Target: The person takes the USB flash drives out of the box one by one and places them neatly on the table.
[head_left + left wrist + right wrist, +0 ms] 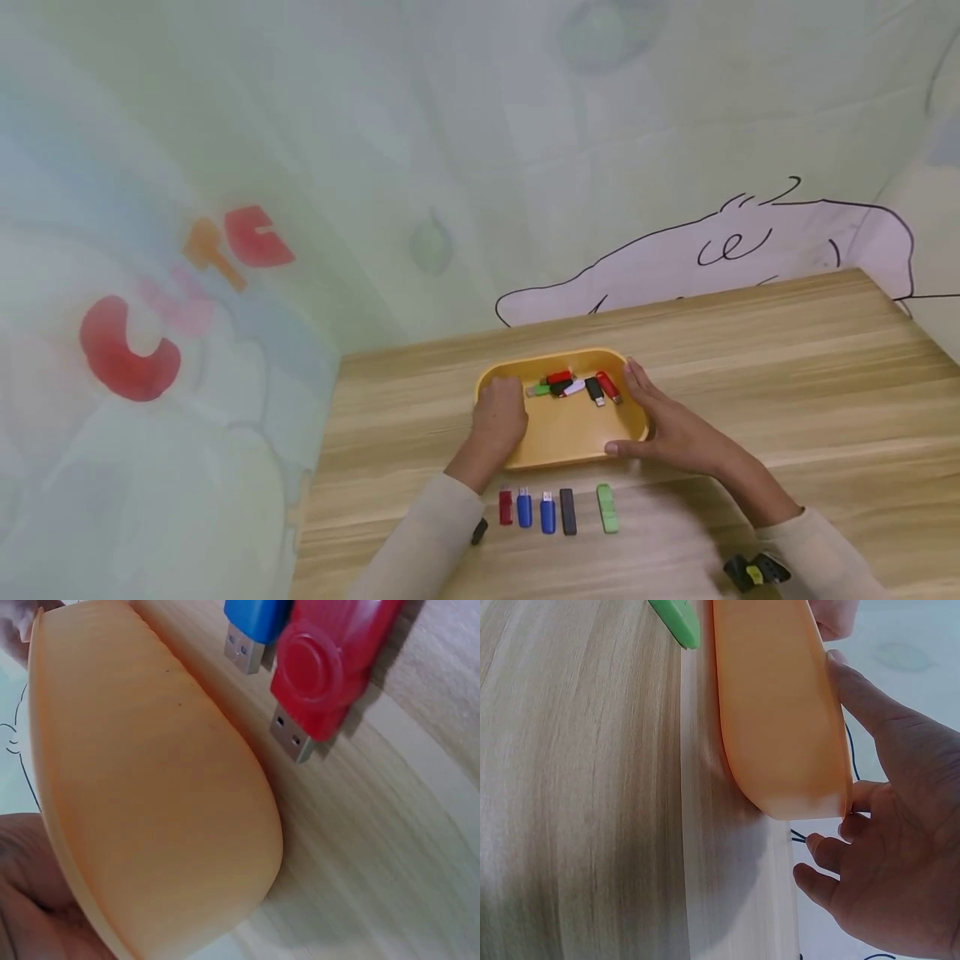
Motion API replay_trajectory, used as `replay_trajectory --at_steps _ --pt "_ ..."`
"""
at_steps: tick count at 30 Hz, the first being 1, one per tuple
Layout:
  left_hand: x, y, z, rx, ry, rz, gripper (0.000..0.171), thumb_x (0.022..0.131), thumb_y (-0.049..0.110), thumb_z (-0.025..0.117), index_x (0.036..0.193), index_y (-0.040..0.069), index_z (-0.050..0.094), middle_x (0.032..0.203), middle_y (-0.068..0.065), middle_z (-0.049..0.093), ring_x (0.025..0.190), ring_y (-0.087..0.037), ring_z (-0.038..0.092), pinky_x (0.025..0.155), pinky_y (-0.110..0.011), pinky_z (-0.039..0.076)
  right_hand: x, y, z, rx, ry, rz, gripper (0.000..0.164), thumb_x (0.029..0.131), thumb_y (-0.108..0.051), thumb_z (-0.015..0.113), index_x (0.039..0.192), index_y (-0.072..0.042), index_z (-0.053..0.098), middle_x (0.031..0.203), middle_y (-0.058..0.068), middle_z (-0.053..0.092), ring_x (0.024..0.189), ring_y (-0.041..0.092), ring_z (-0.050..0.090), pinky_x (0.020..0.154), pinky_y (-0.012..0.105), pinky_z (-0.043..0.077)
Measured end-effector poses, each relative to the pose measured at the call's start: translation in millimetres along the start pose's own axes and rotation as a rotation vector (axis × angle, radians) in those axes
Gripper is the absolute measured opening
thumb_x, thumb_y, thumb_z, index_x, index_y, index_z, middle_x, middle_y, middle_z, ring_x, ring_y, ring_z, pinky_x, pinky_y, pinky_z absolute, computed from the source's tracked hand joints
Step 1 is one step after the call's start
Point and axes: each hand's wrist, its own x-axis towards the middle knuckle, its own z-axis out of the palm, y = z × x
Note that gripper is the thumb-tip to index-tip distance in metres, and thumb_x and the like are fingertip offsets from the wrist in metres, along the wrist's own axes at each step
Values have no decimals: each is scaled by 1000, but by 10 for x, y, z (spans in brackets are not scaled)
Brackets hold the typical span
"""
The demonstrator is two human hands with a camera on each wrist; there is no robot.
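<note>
A shallow yellow-orange tray (566, 460) stands on the table. My left hand (501, 412) reaches over its left end with the fingers curled down inside; I cannot tell whether they hold anything. The right hand (678, 433) grips the tray's right end, its thumb at the front rim and its fingers along the far right side. Toward the back of the tray lie several USB sticks, among them a red one (609, 387), a black one (595, 391), a white one (573, 387) and a green one (539, 390).
On the wooden table (787, 375), a row in front of the tray holds a red USB stick (506, 507), two blue ones, a dark grey stick (567, 512) and a light green one (607, 508). A black-and-yellow object (753, 573) shows beside the right sleeve. A patterned backdrop stands behind.
</note>
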Motion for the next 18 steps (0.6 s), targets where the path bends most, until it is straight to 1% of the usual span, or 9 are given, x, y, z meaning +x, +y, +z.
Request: replay_trajectory --at_steps 3,7,14,18 --pt "-6 -14 0 -18 0 -1 6 78 2 69 81 3 63 70 -5 53 59 -15 50 46 -21 43 -3 -1 8 6 -6 8 118 68 -65 70 153 -15 4 157 -2 -10 139 30 7 106 51 23" --pt "-15 -34 -14 -42 -3 -2 10 75 4 70 77 4 61 67 -4 51 58 -16 50 46 -24 43 -2 -8 11 6 -10 9 118 69 -65 70 153 -16 5 157 -2 -10 139 29 7 106 50 23" --pt "-39 -19 -73 -23 -8 17 13 73 8 72 74 5 59 70 -5 51 60 -18 49 47 -27 44 13 -16 -2 0 -1 -10 117 69 -63 71 153 -13 5 157 1 -8 139 30 7 105 51 23" --pt "-74 15 -129 -4 1 23 14 74 10 73 74 6 60 72 -5 50 61 -17 48 48 -25 43 16 -10 -14 -3 3 -15 118 69 -64 70 153 -13 5 158 3 -7 139 30 7 105 52 23"
